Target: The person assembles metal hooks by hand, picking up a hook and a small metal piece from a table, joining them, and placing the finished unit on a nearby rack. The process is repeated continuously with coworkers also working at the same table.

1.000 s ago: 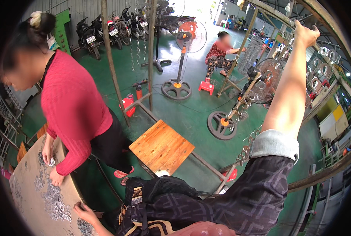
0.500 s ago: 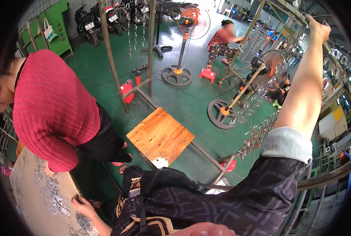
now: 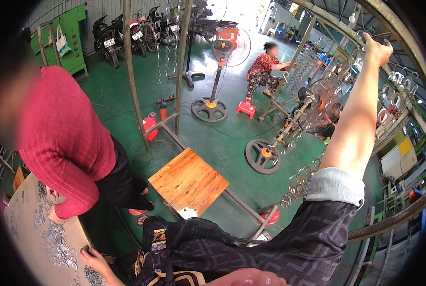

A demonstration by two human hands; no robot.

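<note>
My right arm is raised to the upper right, with my right hand (image 3: pixel 379 51) at the frame's top rail (image 3: pixel 339 29). Two of its digits stand apart and nothing shows between them; the others are partly hidden. Below and left of this arm hang chains of metal rings (image 3: pixel 296 185). More metal rings (image 3: pixel 396 99) hang from hooks beyond the wrist. Low on the left, my left hand (image 3: pixel 93 260) lies at the edge of a tan table (image 3: pixel 82 234), its fingers loosely stretched. Beside it, loose grey metal rings (image 3: pixel 60 245) are heaped on the tabletop.
A co-worker in a red knitted top (image 3: pixel 67 131) leans over the table at left. A wooden board seat (image 3: pixel 189 181) stands between frame posts. Two pedestal fans (image 3: pixel 218 71), a crouching person (image 3: pixel 265 66), a red stool (image 3: pixel 246 108) and parked motorbikes (image 3: pixel 110 40) are farther off.
The view has shifted a little, and my right hand sits slightly left and lower in it. The co-worker's head and both hands over the table now show more.
</note>
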